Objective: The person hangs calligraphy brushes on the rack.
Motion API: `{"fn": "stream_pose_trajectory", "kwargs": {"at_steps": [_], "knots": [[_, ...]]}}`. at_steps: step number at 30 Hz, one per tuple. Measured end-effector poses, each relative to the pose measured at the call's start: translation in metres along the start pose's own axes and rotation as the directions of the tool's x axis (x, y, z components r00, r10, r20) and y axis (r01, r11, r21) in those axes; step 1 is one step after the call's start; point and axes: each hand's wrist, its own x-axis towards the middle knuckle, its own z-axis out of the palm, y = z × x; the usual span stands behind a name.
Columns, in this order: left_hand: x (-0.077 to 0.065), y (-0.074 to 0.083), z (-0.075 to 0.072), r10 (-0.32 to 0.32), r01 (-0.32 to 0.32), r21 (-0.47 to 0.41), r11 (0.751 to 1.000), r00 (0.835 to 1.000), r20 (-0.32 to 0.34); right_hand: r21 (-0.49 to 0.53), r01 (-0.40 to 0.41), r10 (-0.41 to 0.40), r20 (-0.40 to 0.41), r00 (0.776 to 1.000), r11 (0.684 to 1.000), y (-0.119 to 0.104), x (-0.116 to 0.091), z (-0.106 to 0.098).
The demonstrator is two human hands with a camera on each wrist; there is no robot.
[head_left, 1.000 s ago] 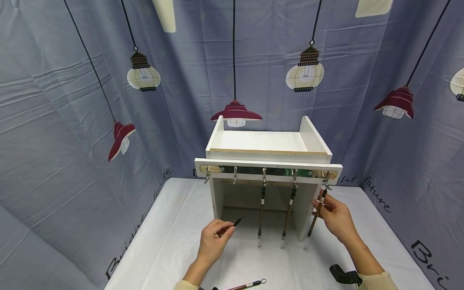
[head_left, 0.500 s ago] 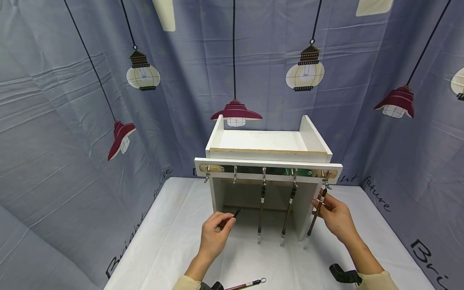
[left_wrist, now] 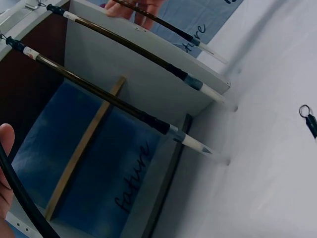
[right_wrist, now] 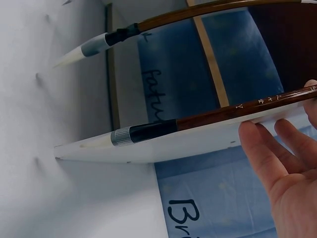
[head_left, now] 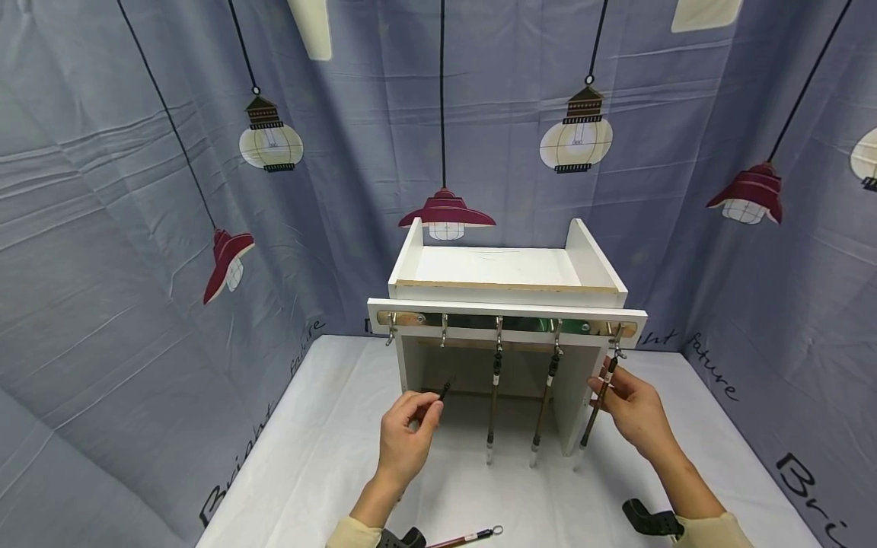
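Between its thumb and fingers, my left hand (head_left: pixel 403 443) pinches a calligraphy brush (head_left: pixel 444 392), its black upper end pointing up toward the hook rail (head_left: pixel 473 321). Most of that brush is hidden by the hand; in the left wrist view a dark rod (left_wrist: pixel 22 191) crosses by the thumb. My right hand (head_left: pixel 636 412) grips the front edge of the white shelf's right side panel (right_wrist: pixel 198 144), behind a hanging brush (head_left: pixel 600 403). Two more brushes, a middle one (head_left: pixel 494 396) and one to its right (head_left: pixel 546 403), hang from hooks, bristles down. Two left hooks (head_left: pixel 444 331) hold nothing.
Another brush (head_left: pixel 466 538) with a metal loop lies on the white tablecloth (head_left: pixel 308 457) near the front edge. The white shelf (head_left: pixel 507 293) has an open top tray. Black wrist mounts (head_left: pixel 647 520) sit at both sleeves. A grey-blue curtain (head_left: pixel 342 190) with printed lamps surrounds the table.
My left hand has risen slightly toward the rail, bringing the brush's black end up closer to the hooks. My right hand stays at the side panel.
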Motion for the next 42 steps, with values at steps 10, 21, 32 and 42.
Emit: {"fn": "stream_pose_trajectory", "kwargs": {"at_steps": [10, 21, 32, 42], "knots": [[0.01, 0.006, 0.003, 0.058, -0.059, -0.006, 0.998, 0.997, -0.059, -0.007, 0.004, -0.005, -0.003, 1.0, 1.0, 0.002, 0.001, 0.0], [0.026, 0.036, 0.001, 0.098, -0.101, -0.018, 0.995, 0.986, -0.136, -0.001, 0.003, -0.003, -0.004, 1.0, 1.0, 0.002, 0.001, -0.001], [0.025, 0.018, 0.004, 0.059, -0.07, -0.059, 0.996, 0.985, -0.165, -0.003, -0.008, 0.008, -0.006, 1.0, 1.0, 0.004, 0.001, 0.0], [0.029, 0.021, 0.009, 0.006, -0.022, -0.085, 0.996, 0.982, -0.186, -0.001, 0.002, -0.002, -0.005, 1.0, 1.0, 0.003, 0.001, 0.0]]}}
